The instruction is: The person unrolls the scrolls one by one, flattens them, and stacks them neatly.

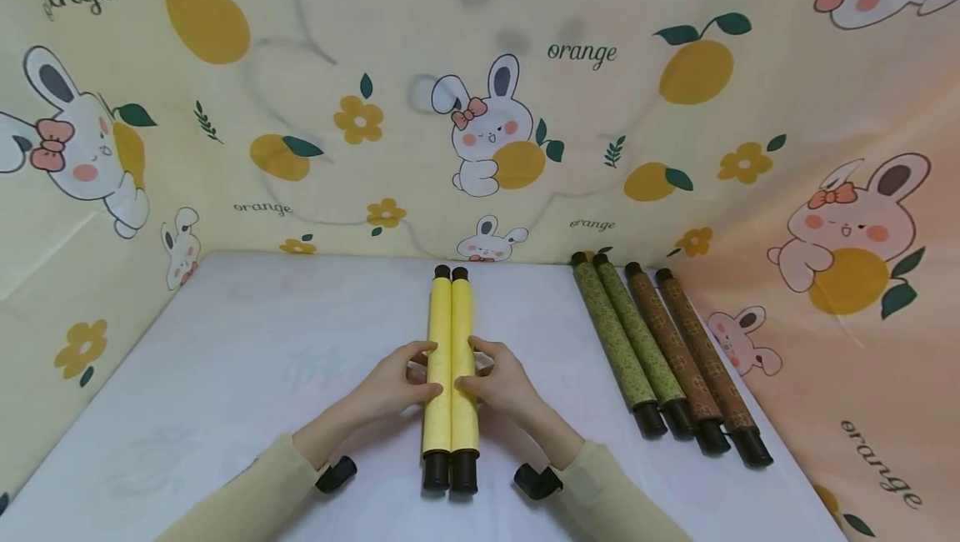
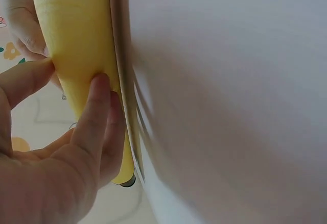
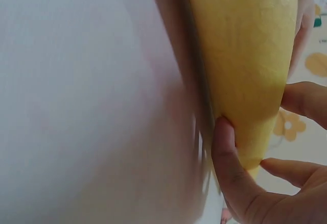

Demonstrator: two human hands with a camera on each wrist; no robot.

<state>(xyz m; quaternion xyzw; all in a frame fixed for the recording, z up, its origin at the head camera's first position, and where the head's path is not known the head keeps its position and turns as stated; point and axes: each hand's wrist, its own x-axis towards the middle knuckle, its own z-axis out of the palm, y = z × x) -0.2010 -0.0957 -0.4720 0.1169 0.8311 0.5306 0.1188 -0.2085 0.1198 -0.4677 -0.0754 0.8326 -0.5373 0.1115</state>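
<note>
Two yellow scroll rolls with black end knobs lie side by side, lengthwise, at the middle of the white table in the head view. My left hand [image 1: 393,379] grips the left yellow scroll roll [image 1: 438,358] from its outer side, thumb near and fingertips farther up. From the other side my right hand [image 1: 504,379] holds the right yellow scroll roll [image 1: 463,425] in the same way. In the left wrist view, fingers [image 2: 97,101] press low on the yellow surface close to the tabletop. The right wrist view has the fingertips [image 3: 225,132] against the roll's lower side.
To the right lie two green patterned scroll rolls [image 1: 615,333] and two brown patterned scroll rolls [image 1: 675,350], slanted, with black knobs. A printed cloth [image 1: 360,50] with rabbits and oranges hangs behind and at both sides of the table [image 1: 262,342].
</note>
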